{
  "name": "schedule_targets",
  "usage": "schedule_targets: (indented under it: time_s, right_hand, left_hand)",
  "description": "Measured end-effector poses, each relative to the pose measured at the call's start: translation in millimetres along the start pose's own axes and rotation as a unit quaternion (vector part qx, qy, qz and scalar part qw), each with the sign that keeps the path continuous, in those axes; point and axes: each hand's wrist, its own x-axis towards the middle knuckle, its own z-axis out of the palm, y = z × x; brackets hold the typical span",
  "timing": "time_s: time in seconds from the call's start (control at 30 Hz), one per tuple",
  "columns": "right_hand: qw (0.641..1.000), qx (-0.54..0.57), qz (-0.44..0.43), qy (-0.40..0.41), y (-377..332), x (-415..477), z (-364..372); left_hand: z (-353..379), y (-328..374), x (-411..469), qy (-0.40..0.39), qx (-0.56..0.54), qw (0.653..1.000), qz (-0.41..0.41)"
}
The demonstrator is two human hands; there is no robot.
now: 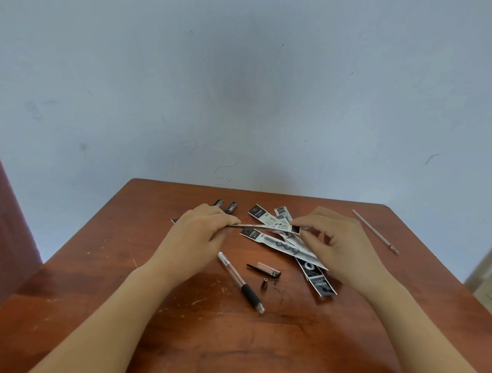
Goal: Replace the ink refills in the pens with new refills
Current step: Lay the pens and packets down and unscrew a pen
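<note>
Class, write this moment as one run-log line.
held: refill packet | left hand: grips one end | right hand: pinches other end | on table: pen barrel, cap, tip cone, bare refill, spare packets

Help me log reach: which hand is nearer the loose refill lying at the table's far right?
Right. The right hand is just left of the loose refill; the left hand lies farther left, past the packets.

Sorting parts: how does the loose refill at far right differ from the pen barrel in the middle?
The loose refill is a thin rod; the pen barrel is thicker, with a black grip. The refill lies alone near the right edge; the barrel lies mid-table. Both lie flat, untouched.
</note>
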Motion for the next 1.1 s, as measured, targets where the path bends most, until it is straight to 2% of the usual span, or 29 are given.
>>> schedule_targets:
  time_s: [0.4, 0.63, 0.77, 0.87, 0.93, 1.0, 1.03, 1.1]
  right_hand:
    - [0.997, -0.005, 0.044, 0.065, 9.6, 2.9, -12.7]
    - [0.977, 0.032, 0.155, 0.142, 31.6, 3.3, -28.2]
    - [0.976, 0.022, 0.174, 0.132, 36.9, 4.0, -28.8]
    - [0.955, 0.016, 0.24, 0.173, 49.1, 3.3, -37.3]
    - [0.927, 0.07, 0.279, 0.24, 51.9, 3.1, -44.2]
    - [0.899, 0.187, 0.269, 0.291, 37.5, 4.1, -45.7]
    - [0.894, 0.239, 0.248, 0.285, 25.9, 5.3, -42.4]
    - [0.904, 0.312, 0.196, 0.218, -0.2, 6.3, -27.1]
  left_hand:
    - [-5.0, -0.7, 1.1, -0.001, 0.004, 0.999, -0.049]
    - [-6.1, -5.7, 2.1, 0.025, 0.006, 0.996, -0.081]
    - [-6.3, -7.1, 1.5, 0.046, 0.003, 0.994, -0.095]
    - [-7.9, -7.3, 1.3, 0.062, 0.006, 0.991, -0.118]
    - [-8.4, -7.1, 1.1, 0.066, 0.01, 0.99, -0.124]
    - [-7.4, -4.6, 0.7, 0.055, 0.014, 0.991, -0.117]
    - [-6.0, -2.7, 0.5, 0.048, 0.014, 0.993, -0.109]
    - [-2.8, 2.0, -0.4, 0.034, 0.014, 0.995, -0.088]
